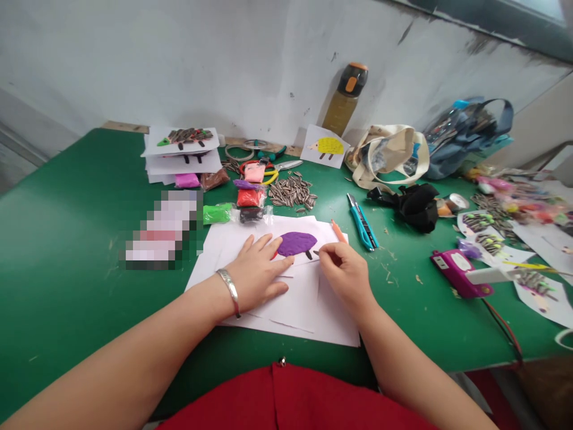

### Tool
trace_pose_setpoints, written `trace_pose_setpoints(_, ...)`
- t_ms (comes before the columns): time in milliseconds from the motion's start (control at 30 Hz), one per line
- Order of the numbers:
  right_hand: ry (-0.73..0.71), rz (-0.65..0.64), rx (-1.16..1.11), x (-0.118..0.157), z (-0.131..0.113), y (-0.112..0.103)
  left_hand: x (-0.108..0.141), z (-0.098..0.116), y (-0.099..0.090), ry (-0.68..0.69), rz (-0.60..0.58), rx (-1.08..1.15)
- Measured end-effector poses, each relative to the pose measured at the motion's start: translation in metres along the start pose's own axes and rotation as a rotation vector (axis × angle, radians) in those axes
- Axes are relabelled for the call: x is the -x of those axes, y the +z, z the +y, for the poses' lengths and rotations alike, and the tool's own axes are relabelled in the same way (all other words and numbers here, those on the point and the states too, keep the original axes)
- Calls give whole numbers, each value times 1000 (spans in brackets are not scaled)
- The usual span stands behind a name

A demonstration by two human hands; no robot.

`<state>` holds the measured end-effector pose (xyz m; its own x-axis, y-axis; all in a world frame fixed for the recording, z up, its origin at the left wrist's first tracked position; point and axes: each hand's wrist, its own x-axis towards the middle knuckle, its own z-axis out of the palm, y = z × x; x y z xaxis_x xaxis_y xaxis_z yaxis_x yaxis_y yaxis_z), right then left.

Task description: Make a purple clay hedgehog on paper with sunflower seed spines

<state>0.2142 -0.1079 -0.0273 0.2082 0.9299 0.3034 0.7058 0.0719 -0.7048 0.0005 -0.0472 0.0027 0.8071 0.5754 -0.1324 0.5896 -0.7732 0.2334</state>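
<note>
My left hand (262,269), with a silver bangle (229,292) at the wrist, lies flat with fingers spread on white paper sheets (277,313). Its fingertips reach the left edge of a flat purple clay shape (298,243), and a bit of red shows beside them. Short dark legs (308,255) stick out below the purple shape. To its right my right hand (347,272) is closed in a pinch, with a sunflower seed (316,253) poking out at the fingertips. Behind the sheets lies a pile of sunflower seeds (293,192).
A blue utility knife (362,222) and an orange stick (339,232) lie right of the sheets. Bagged clay (218,213), scissors (286,167) and stacked hedgehog pictures (183,161) are behind. A bottle (344,98), cloth bag (389,156) and magenta glue-gun-like device (461,273) stand farther around.
</note>
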Motion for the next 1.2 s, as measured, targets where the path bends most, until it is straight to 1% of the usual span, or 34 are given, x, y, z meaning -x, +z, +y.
trace_pose_setpoints(100, 16, 0, -24, -1, 1, 0, 0, -1, 0, 0, 2, 1)
trace_pose_setpoints(167, -17, 0, -29, -1, 2, 1, 0, -1, 0, 4, 2, -6)
trace_pose_setpoints(300, -88, 67, -28, 1, 1, 3, 1, -2, 0, 14, -2, -20)
trace_pose_setpoints(400, -183, 78, 13, 3, -3, 4, 1, -1, -1, 23, 22, -7)
trace_pose_setpoints(500, -279, 47, 107, 5, -6, 5, 2, -1, 0, 37, 51, 8)
trace_pose_setpoints(567, -274, 3, 169, 5, -6, 6, 2, -2, 0, 42, 53, 10)
trace_pose_setpoints(633, -264, -26, 181, 5, -6, 5, 2, -2, 1, 44, 63, 13)
trace_pose_setpoints(767, -289, 28, 120, 5, -6, 3, 2, -3, 2, 40, 87, 18)
trace_pose_setpoints(800, -287, 19, 121, 4, -7, 3, 2, -2, 2, 40, 81, 13)
trace_pose_setpoints(900, -266, -67, 115, 4, -6, 2, 2, -2, 1, 40, 62, 4)
trace_pose_setpoints(967, -215, -43, 48, 5, -5, 1, 2, -3, 1, 42, 66, 11)
trace_pose_setpoints(1067, -98, 48, -78, 5, -2, -1, 2, -5, 2, 53, 66, 18)
trace_pose_setpoints(1133, -30, 55, -118, 5, -1, -2, 3, -6, 1, 61, 56, 12)
trace_pose_setpoints(1200, 8, 30, -107, 4, -1, -3, 3, -7, -1, 69, 47, 13)
